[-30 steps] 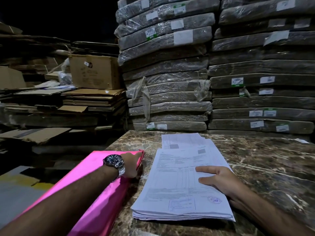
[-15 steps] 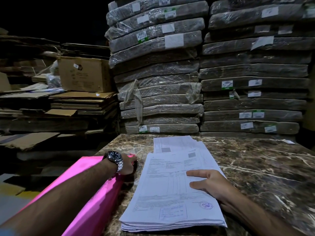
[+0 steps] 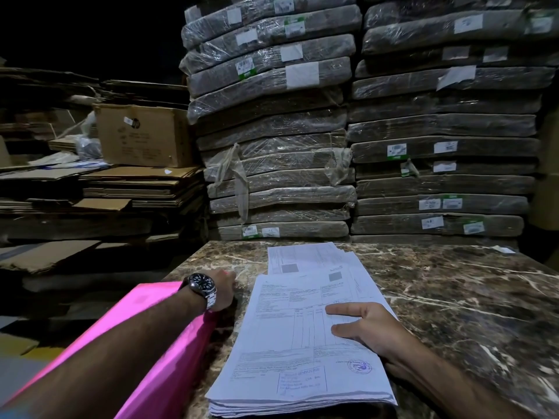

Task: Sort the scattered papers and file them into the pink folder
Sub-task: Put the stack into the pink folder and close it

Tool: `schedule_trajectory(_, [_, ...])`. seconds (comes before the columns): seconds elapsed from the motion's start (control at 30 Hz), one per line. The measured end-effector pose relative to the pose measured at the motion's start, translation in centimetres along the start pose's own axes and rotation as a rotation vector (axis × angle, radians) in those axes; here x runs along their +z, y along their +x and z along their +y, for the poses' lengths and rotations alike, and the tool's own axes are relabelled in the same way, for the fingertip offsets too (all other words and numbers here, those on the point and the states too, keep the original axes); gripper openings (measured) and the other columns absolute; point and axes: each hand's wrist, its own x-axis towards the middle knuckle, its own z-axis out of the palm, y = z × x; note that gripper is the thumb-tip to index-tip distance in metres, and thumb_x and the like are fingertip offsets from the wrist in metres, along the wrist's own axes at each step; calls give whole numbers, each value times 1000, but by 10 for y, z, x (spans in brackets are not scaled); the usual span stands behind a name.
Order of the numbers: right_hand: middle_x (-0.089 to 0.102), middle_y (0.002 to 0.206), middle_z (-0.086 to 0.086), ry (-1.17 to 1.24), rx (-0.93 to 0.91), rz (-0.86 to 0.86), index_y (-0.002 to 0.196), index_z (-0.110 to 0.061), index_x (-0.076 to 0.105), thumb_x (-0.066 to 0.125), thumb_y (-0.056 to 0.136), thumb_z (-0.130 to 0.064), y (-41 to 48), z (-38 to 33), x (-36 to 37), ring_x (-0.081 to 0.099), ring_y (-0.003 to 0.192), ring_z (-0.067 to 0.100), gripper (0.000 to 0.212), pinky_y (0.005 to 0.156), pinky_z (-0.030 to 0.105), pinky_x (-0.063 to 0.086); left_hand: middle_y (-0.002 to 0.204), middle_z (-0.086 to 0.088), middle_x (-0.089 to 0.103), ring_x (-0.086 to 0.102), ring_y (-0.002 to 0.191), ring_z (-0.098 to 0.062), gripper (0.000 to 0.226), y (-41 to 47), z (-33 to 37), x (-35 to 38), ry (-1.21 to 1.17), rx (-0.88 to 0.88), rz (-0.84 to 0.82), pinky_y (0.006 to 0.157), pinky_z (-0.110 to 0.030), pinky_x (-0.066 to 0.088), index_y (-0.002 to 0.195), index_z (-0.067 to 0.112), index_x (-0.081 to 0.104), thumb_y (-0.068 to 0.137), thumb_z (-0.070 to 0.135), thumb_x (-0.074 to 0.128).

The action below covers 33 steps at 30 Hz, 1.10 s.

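A thick stack of white printed papers lies on the brown marble table, with a few sheets fanned out at its far end. My right hand rests flat on the stack's right side, fingers spread. The pink folder lies at the table's left edge, partly hanging off it and mostly under my left forearm. My left hand, with a wristwatch, curls over the folder's far corner; its fingers are hidden behind the hand.
Tall piles of plastic-wrapped flat bundles stand right behind the table. To the left lie stacks of flattened cardboard with a brown box on top. A small paper scrap lies at the table's far right.
My left hand has drawn the pink folder back and down towards me, so less of it shows past the hand. The right hand stays on the papers.
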Motion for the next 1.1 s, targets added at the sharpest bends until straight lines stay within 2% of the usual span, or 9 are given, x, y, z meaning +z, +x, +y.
schedule_trajectory(0.1, [77,95,13,14,-14,2,108,-11,73,71,80,7,2,1,0,75,72,22,33,57,23,53,118,-11,65,62,108,-31,35,-6,6,2,111,-10,38,88,-35,51,117,12,59,93,28,40])
schedule_trajectory(0.2, [77,94,13,35,-23,-13,108,-12,72,70,80,7,3,2,0,75,73,24,34,57,24,54,117,-11,64,61,112,-27,31,-21,11,1,136,-35,-25,91,-31,49,116,3,60,90,10,46])
schedule_trajectory(0.3, [76,96,15,69,-26,-32,110,-12,71,70,81,7,4,1,-1,75,83,31,35,70,33,57,110,-14,66,65,102,-29,29,-41,6,5,72,-60,-34,81,-33,54,114,1,58,87,8,49])
schedule_trajectory(0.4, [76,98,16,135,-33,-66,113,-10,69,68,82,8,5,-1,-1,74,87,35,36,81,44,58,115,-15,64,64,105,-30,28,-61,0,8,108,-89,-49,83,-34,52,115,1,59,90,10,48])
schedule_trajectory(0.47, [77,92,14,155,-43,-79,112,-9,69,66,82,10,3,-3,0,75,80,31,35,69,35,59,117,-15,63,63,107,-31,28,-68,-3,9,141,-92,-27,84,-35,50,115,2,58,91,12,49])
schedule_trajectory(0.57, [77,71,-2,169,-62,-105,107,-7,69,62,84,13,2,-6,-1,73,58,8,31,47,18,53,116,-14,61,61,106,-32,25,-72,-8,8,175,-62,30,84,-38,48,113,4,56,91,11,49])
schedule_trajectory(0.73, [71,101,-7,89,-89,-137,106,-15,72,69,82,6,4,-8,-6,72,71,-2,33,55,10,51,115,-11,61,58,109,-29,25,-62,-7,6,67,11,127,88,-38,49,112,9,58,89,9,49])
schedule_trajectory(0.93, [75,81,-13,59,-49,-187,102,-14,74,68,82,8,-1,-7,-13,72,65,2,31,53,15,54,112,-8,64,57,105,-27,28,-55,-3,4,-106,48,193,86,-37,49,110,9,60,87,10,44])
schedule_trajectory(1.1, [71,105,-9,8,-31,-182,103,-15,76,71,79,7,4,-5,-12,73,78,1,33,64,15,55,107,-8,64,60,98,-28,26,-59,-5,0,-112,14,179,82,-38,52,104,9,59,81,3,49])
